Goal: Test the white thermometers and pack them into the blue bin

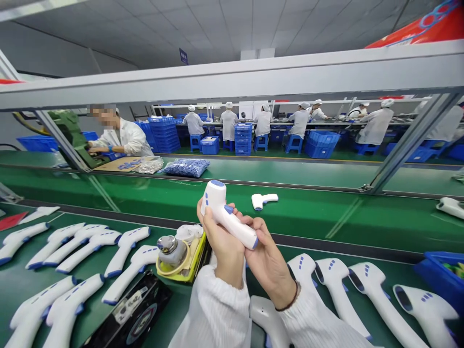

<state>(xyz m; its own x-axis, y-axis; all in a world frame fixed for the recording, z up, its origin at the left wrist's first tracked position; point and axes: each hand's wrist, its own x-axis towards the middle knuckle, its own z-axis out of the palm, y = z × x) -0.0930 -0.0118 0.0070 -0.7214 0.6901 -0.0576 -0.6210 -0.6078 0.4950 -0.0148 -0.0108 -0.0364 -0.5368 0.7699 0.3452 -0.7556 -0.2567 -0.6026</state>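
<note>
While devices [335, 280] line the bench [16, 280], distant workers [229, 122] seemingly sit.

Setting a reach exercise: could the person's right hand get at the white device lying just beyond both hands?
Probably yes: nothing visible stands between the right hand and the white device, though that hand is on the held device and may need to let go first.
</note>
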